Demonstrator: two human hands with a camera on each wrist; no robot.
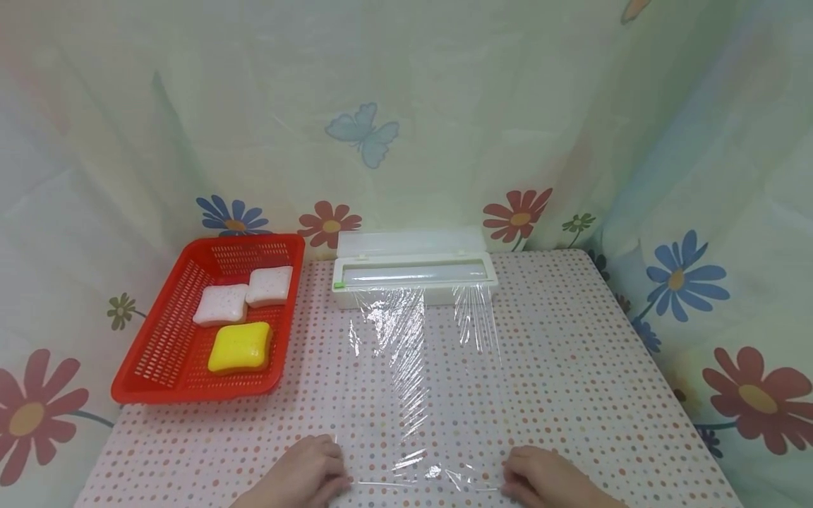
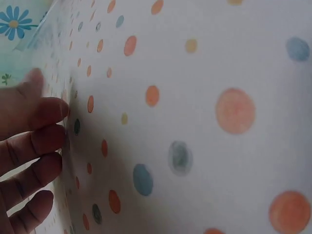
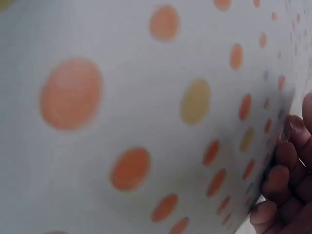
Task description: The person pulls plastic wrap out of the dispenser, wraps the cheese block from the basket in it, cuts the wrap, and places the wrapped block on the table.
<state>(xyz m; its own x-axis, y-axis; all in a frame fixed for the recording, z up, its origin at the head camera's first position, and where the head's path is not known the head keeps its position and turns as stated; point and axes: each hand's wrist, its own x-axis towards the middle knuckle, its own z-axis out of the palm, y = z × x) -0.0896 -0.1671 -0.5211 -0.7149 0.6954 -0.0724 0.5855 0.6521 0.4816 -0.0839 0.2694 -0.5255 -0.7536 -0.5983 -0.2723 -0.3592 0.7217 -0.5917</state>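
Pinching the near edge of the cling film [image 1: 409,395] at its two ends with the left hand [image 1: 301,471] and the right hand [image 1: 547,478], in a fingertip grip on each side. Spanning the dotted tabletop [image 1: 571,381] with the cling film as far as the white dispenser [image 1: 413,262]; likely risking wrinkling or tearing through uneven pull, folding and self-clinging through slackening of either grip, and dragging of the dispenser through excessive tension. Counting, from near to far: two hands on one sheet of cling film; to the left, one red basket [image 1: 203,390] holding one yellow bar [image 1: 240,348] and two white bars [image 1: 220,305], apparently soap; beyond, one dispenser having one raised lid [image 1: 409,243] and one green slider [image 1: 339,285] at its left end; behind, hanging floral curtain material [image 1: 438,169] showing one blue butterfly [image 1: 365,134].
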